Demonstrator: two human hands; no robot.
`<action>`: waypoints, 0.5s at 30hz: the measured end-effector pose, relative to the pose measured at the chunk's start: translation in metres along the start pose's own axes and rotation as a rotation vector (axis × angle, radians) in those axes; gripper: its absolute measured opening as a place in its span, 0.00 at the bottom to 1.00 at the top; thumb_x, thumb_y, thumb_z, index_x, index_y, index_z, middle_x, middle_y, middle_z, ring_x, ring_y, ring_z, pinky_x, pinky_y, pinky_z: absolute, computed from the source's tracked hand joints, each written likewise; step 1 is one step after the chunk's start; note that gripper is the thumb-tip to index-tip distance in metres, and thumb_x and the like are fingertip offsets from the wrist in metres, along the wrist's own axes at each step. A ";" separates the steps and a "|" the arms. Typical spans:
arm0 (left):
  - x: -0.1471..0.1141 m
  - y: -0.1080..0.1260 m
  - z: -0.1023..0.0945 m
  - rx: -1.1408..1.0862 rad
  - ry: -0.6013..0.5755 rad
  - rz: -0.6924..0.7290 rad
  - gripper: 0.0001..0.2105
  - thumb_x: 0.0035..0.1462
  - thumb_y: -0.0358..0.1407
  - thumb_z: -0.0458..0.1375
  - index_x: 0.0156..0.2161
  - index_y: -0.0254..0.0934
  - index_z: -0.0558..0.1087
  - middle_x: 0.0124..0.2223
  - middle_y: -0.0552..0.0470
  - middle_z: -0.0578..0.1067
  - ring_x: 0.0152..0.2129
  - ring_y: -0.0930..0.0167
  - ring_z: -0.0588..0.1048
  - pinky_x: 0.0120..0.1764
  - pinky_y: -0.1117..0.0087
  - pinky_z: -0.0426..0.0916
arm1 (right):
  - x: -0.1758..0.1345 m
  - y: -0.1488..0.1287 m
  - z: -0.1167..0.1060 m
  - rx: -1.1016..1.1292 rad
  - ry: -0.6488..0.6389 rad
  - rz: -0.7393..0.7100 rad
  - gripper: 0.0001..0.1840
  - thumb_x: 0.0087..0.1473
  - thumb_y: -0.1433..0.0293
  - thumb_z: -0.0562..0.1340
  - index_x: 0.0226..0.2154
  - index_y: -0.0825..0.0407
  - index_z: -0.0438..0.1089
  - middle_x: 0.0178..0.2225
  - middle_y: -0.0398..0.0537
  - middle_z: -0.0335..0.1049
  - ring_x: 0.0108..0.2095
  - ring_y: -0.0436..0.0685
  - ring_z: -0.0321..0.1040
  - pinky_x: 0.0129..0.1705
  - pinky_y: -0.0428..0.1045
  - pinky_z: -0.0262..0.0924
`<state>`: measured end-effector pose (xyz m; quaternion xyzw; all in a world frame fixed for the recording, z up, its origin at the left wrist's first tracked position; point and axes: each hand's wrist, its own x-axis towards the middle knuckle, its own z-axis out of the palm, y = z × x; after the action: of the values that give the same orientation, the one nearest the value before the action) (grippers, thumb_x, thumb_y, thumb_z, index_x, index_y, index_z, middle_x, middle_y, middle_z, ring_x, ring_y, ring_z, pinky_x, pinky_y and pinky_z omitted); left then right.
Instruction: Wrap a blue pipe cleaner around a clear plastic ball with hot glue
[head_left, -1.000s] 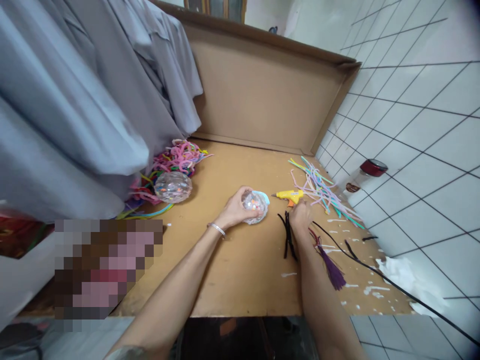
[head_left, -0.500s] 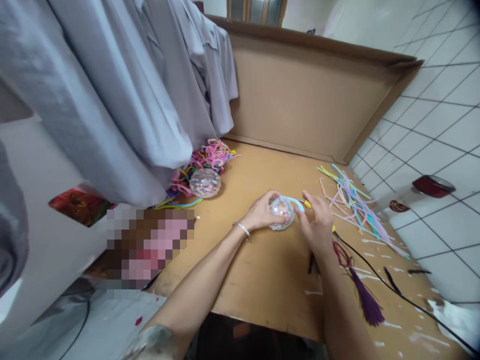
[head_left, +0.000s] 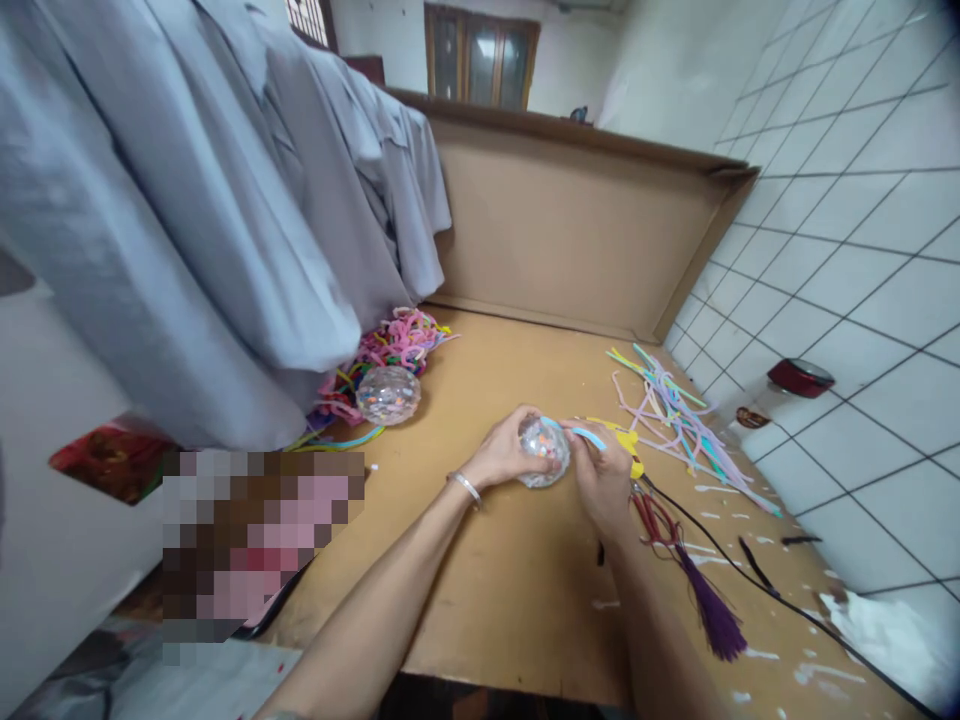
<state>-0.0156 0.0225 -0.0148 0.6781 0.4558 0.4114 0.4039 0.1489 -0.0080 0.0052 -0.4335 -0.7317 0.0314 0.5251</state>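
My left hand is wrapped round a clear faceted ball with small coloured bits inside. A light blue fuzzy stem, like a pipe cleaner, lies against the ball's top and sticks out to the right. My right hand pinches this stem close beside the ball. Just behind the right hand lies a yellow tool with a black cord, apparently a glue gun. Red-handled scissors lie to the right of my right wrist, near a purple tassel.
A second clear ball sits by a heap of colourful stems. Pastel stems lie right, near a red-lidded jar. Grey cloth hangs left. A cardboard wall stands behind; a blurred-out device lies front left.
My right hand has come in to the ball and closed on the light blue stem, which now sits lower against it. The view has tilted up and shifted right.
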 end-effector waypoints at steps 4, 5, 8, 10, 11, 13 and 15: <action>0.003 -0.009 0.001 -0.095 -0.013 0.022 0.31 0.36 0.38 0.70 0.48 0.38 0.66 0.45 0.52 0.74 0.42 0.66 0.73 0.47 0.66 0.68 | 0.000 0.000 0.003 0.057 0.021 0.007 0.11 0.61 0.67 0.56 0.34 0.48 0.75 0.34 0.46 0.79 0.38 0.56 0.74 0.44 0.52 0.65; 0.004 -0.011 0.001 -0.104 -0.011 0.015 0.32 0.36 0.38 0.71 0.49 0.38 0.66 0.45 0.51 0.74 0.42 0.66 0.73 0.47 0.66 0.68 | 0.000 0.000 0.003 0.058 0.015 0.001 0.11 0.61 0.68 0.56 0.34 0.48 0.75 0.34 0.46 0.79 0.38 0.56 0.74 0.44 0.52 0.65; 0.005 -0.015 0.002 -0.125 -0.010 -0.006 0.33 0.35 0.38 0.71 0.49 0.38 0.66 0.45 0.52 0.74 0.41 0.66 0.73 0.46 0.66 0.69 | 0.000 0.000 0.003 0.055 0.001 -0.013 0.11 0.61 0.68 0.57 0.34 0.47 0.75 0.34 0.45 0.79 0.38 0.56 0.74 0.45 0.52 0.64; 0.006 -0.014 0.002 -0.138 -0.020 -0.017 0.32 0.35 0.38 0.71 0.49 0.38 0.66 0.43 0.52 0.74 0.40 0.67 0.73 0.44 0.67 0.69 | 0.000 -0.001 0.004 0.052 -0.001 -0.029 0.10 0.61 0.69 0.57 0.34 0.47 0.74 0.33 0.45 0.79 0.37 0.55 0.73 0.44 0.52 0.64; 0.005 -0.014 0.002 -0.143 -0.024 -0.020 0.32 0.36 0.38 0.70 0.49 0.38 0.66 0.42 0.53 0.73 0.38 0.68 0.73 0.43 0.68 0.69 | 0.000 -0.001 0.004 0.049 -0.001 -0.037 0.10 0.61 0.69 0.57 0.33 0.47 0.74 0.33 0.45 0.79 0.37 0.55 0.73 0.44 0.52 0.64; 0.005 -0.012 0.002 -0.150 -0.027 -0.027 0.31 0.36 0.37 0.70 0.48 0.38 0.66 0.41 0.53 0.73 0.36 0.69 0.72 0.40 0.69 0.69 | 0.000 -0.003 0.004 0.042 -0.005 -0.046 0.11 0.61 0.68 0.56 0.33 0.47 0.74 0.33 0.45 0.78 0.37 0.55 0.73 0.43 0.52 0.64; 0.005 -0.010 0.002 -0.159 -0.021 -0.034 0.31 0.35 0.37 0.70 0.47 0.38 0.66 0.40 0.54 0.72 0.36 0.69 0.72 0.39 0.70 0.68 | 0.000 -0.004 0.003 0.034 -0.014 -0.044 0.11 0.61 0.68 0.56 0.33 0.47 0.73 0.32 0.45 0.78 0.37 0.56 0.73 0.44 0.53 0.64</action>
<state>-0.0156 0.0299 -0.0238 0.6403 0.4290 0.4323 0.4681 0.1439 -0.0092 0.0056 -0.4080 -0.7441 0.0355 0.5278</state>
